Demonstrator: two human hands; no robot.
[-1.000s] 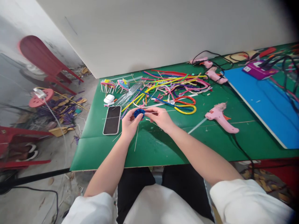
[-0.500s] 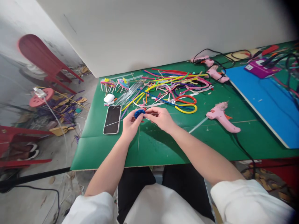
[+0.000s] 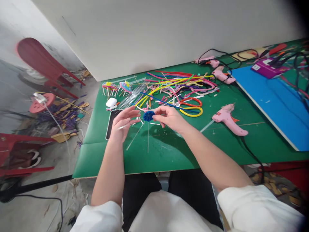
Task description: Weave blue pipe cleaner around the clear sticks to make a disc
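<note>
My right hand pinches the right edge of a small round blue disc, fuzzy like coiled pipe cleaner, held above the green table. To its left is my left hand, fingers apart and separate from the disc. A thin white streak crosses those fingers; I cannot make out what it is. Thin clear sticks lie below the disc. Behind the hands spreads a pile of coloured pipe cleaners, with scissors with red and yellow handles at its front. A phone is partly hidden by my left hand.
Two colourful fringed pieces and a white case stand at the back left. A pink glue gun with its cord lies right, near a blue board. More glue guns lie behind. The table's front edge is close to my body.
My left hand has let go of the blue disc and moved left, its fingers spreading. The disc stays in my right hand, shifted slightly right, its face now more visible.
</note>
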